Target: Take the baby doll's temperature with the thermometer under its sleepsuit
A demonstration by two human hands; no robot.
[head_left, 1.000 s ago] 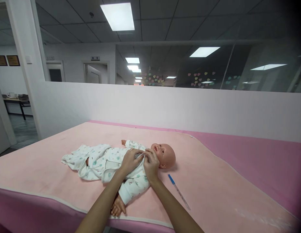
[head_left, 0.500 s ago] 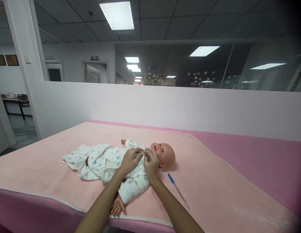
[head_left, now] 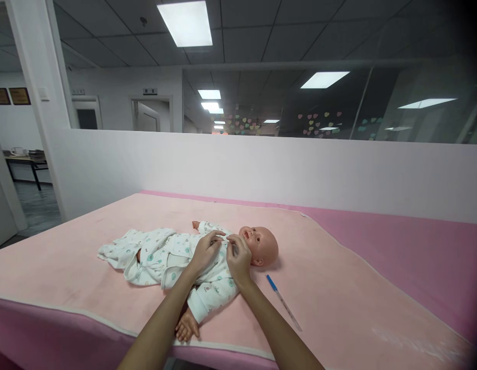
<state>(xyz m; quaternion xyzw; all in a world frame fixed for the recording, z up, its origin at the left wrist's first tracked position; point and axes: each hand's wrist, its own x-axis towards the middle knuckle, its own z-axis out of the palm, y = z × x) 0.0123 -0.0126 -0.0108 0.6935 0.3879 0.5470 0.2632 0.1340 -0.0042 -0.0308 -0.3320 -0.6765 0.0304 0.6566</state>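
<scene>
A baby doll (head_left: 263, 245) lies on its back on a light pink blanket (head_left: 338, 293), head to the right, dressed in a white patterned romper (head_left: 161, 254). Both my hands rest on its chest just below the chin. My left hand (head_left: 205, 252) pinches the romper's collar with curled fingers. My right hand (head_left: 238, 257) pinches the same collar edge beside the doll's chin. The doll's near arm and bare hand (head_left: 186, 326) stretch toward the table's front edge.
A blue-capped pen (head_left: 283, 302) lies on the blanket right of the doll. The darker pink table cover (head_left: 423, 252) shows at the right and along the front. A white partition wall (head_left: 261, 169) stands behind; a doorway and desk lie far left.
My fingers have shifted slightly at the collar, the left hand closing in toward the right. The doll and pen have not moved.
</scene>
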